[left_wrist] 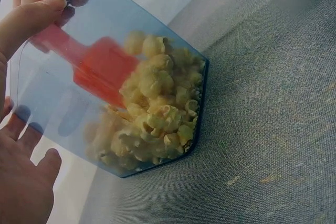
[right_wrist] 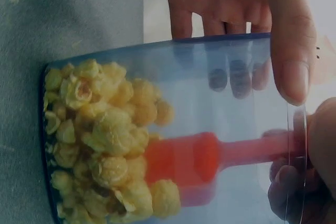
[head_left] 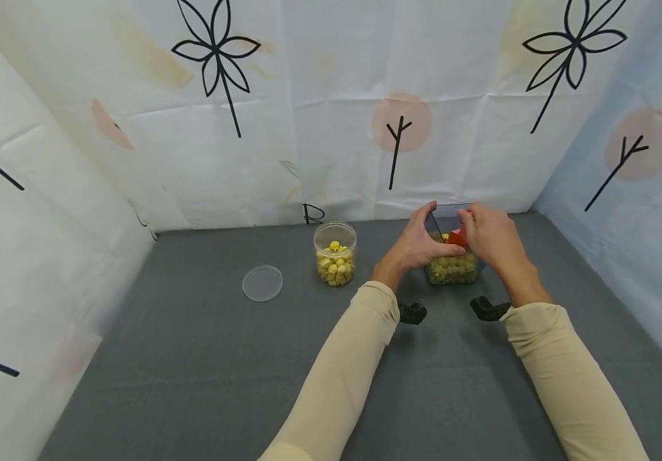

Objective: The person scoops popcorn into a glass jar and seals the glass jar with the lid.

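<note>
Two containers (head_left: 335, 253), one lid (head_left: 262, 283), one scoop (head_left: 456, 238)

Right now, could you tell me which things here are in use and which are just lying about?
In use: blue container of popcorn, held by left hand; red scoop, held by right hand.
Lying about: round jar, clear lid.
</note>
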{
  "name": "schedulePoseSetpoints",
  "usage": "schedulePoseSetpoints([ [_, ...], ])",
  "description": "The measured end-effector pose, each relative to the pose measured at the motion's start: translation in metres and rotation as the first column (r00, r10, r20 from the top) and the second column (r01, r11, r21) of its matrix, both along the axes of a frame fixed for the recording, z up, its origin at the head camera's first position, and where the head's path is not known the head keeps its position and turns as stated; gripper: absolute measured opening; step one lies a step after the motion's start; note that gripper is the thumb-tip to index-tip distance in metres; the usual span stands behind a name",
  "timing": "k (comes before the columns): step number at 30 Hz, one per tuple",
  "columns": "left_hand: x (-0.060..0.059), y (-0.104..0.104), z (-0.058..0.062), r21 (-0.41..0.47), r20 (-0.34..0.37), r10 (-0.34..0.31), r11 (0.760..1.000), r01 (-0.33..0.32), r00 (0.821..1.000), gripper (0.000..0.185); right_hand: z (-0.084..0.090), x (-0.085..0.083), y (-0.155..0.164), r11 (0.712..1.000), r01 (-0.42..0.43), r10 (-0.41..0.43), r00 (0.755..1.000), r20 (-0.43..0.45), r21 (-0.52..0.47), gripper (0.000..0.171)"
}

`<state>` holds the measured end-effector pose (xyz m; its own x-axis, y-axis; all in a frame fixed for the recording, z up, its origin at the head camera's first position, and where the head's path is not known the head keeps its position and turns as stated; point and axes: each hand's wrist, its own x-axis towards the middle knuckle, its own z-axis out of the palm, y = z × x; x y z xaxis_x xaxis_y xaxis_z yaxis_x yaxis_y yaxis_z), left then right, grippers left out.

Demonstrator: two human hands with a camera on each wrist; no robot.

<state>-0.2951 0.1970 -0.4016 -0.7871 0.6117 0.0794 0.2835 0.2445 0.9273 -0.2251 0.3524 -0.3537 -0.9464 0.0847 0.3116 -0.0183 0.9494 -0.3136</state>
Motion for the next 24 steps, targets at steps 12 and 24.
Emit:
schedulePoseSetpoints([
  [12,0.000,0.000,0.001,0.003,0.007,0.001,1.000,-0.001,1.000,0.107,0.006,-0.001,0.002,0.997,0.016,-0.008,0.994,0.104,-0.077,0.052],
  [24,0.001,-0.001,0.000,-0.010,-0.020,-0.005,1.000,0.004,1.000,0.109,0.014,-0.001,0.008,0.985,0.032,-0.004,0.987,0.163,-0.170,0.060],
])
